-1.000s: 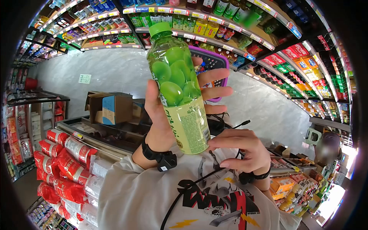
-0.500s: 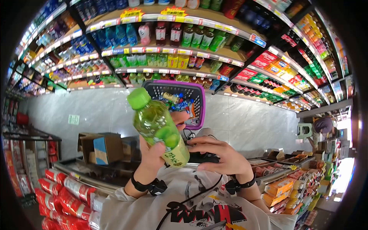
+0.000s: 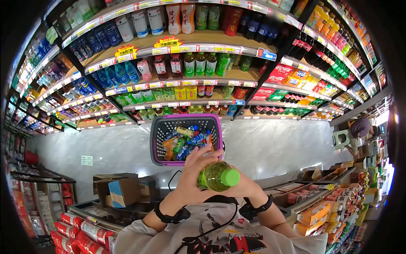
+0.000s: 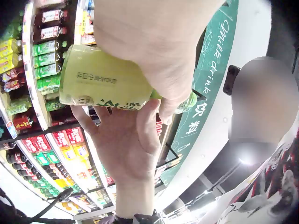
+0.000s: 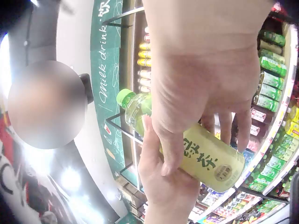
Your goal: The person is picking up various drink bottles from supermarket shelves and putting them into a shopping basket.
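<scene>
A bottle of green tea (image 3: 215,177) with a bright green cap (image 3: 230,178) is held close before my chest, its cap toward the head camera. My left hand (image 3: 190,175) grips its left side, fingers reaching over the far side. From the other side, my right hand (image 3: 250,189) holds it too, largely behind the bottle in the head view. In the left wrist view, the pale green label (image 4: 100,77) shows, with the right hand's thumb near the left hand. The right wrist view has the right hand (image 5: 203,88) across the bottle, fingers behind and thumb in front.
Beyond my hands, a dark shopping basket (image 3: 156,146) with a purple rim stands on the floor, filled with drinks and packets. Shelves of bottled drinks (image 3: 198,63) rise behind it. An open cardboard box (image 3: 122,192) sits at left, red-and-white packs (image 3: 95,233) below. A person (image 3: 359,127) is far right.
The bottle has tipped from showing its label to showing its cap, and moved down and right. My right hand has come round it. The view has lifted, showing the whole basket and more shelves.
</scene>
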`<action>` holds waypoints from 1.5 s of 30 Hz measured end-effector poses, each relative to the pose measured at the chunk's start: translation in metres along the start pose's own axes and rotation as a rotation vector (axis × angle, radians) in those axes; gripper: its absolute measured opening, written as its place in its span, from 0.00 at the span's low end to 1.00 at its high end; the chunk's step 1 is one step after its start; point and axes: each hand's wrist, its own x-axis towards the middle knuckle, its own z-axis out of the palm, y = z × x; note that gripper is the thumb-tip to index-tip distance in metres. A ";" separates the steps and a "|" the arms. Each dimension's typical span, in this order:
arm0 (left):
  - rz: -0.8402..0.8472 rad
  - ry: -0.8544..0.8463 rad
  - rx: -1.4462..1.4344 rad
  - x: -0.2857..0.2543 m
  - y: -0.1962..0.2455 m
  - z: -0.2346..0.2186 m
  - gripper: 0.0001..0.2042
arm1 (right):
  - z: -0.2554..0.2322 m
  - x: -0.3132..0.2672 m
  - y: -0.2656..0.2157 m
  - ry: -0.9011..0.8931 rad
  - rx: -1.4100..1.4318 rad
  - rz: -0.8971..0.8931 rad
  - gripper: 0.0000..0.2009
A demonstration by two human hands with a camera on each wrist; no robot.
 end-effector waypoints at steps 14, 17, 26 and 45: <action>-0.172 0.034 0.229 0.068 -0.078 0.026 0.34 | -0.137 0.089 0.102 0.450 0.094 0.004 0.29; -0.335 0.020 0.223 0.053 -0.123 0.020 0.27 | -0.188 0.133 0.145 0.665 -0.090 -0.147 0.26; -0.776 -0.350 0.220 -0.029 -0.274 0.033 0.18 | -0.326 0.295 0.265 0.827 -0.044 -0.083 0.18; -1.062 -0.356 -0.129 -0.100 -0.400 0.114 0.14 | -0.374 0.380 0.347 0.645 -0.163 -0.040 0.19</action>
